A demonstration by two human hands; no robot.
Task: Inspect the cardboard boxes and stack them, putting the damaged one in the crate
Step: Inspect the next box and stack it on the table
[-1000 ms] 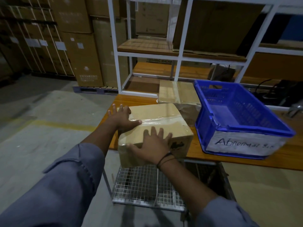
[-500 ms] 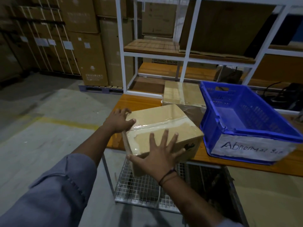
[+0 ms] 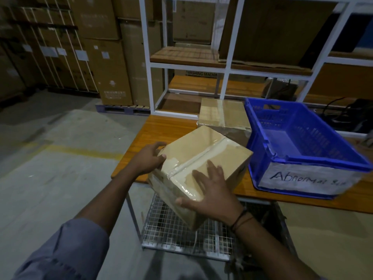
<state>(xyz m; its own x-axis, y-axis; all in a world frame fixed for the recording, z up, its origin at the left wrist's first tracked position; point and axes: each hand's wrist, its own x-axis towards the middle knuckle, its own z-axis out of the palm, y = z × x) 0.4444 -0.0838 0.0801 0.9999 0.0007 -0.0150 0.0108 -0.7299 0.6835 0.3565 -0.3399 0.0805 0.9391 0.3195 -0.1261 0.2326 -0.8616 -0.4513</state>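
Head view: cardboard box [image 3: 201, 158] tipped between two hands at the table's front edge.
Orange wood-grain table [image 3: 153, 130] carries a blue plastic crate [image 3: 314, 165] with slotted walls, its smooth floor showing and a white handwritten label [image 3: 302, 180] on the front. A second box [image 3: 222, 114], taped and flat, lies beside the crate's left wall. The cardboard box has glossy clear tape along its seam and overhangs the edge, more turned and tilted than half a second ago. Left hand [image 3: 147, 160] curls round its far-left corner; right hand [image 3: 214, 195] presses flat on top, fingers spread wide.
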